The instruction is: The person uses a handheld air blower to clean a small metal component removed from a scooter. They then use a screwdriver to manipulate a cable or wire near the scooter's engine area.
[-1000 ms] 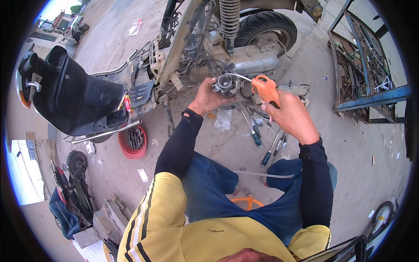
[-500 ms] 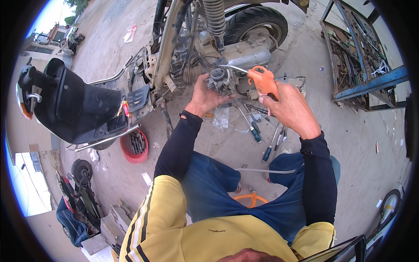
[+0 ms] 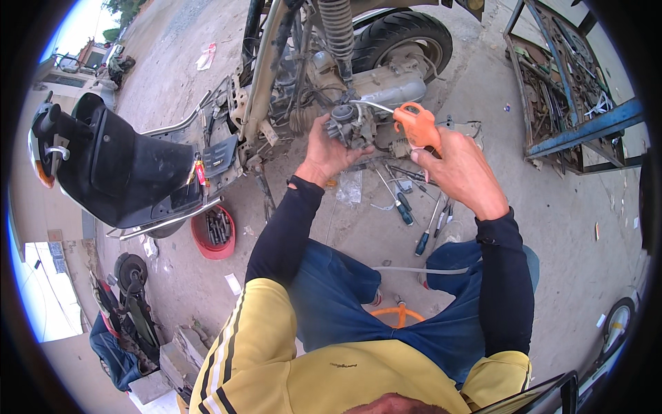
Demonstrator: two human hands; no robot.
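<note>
Fingers of my left hand [image 3: 327, 155] are wrapped round a grimy metal carburetor [image 3: 343, 125], held up below the scooter's engine and rear shock. My right hand [image 3: 455, 169] grips an orange air blow gun [image 3: 416, 123]; its thin metal nozzle [image 3: 372, 104] reaches left to the top of the carburetor. On the concrete below lie screwdrivers [image 3: 403, 211], other small tools and a clear plastic bag [image 3: 348, 186].
A partly stripped scooter [image 3: 121, 169] with rear wheel [image 3: 434, 41] stands ahead. A red helmet holding parts [image 3: 207, 248] is at left. A metal tool rack [image 3: 579, 124] stands at right. Another scooter [image 3: 131, 290] and blocks [image 3: 179, 352] are lower left. An orange hose [image 3: 393, 317] lies between my knees.
The carburetor in my left hand has tilted and sits slightly further left in view; the blow gun has moved a little up and left. The whole view has shifted slightly.
</note>
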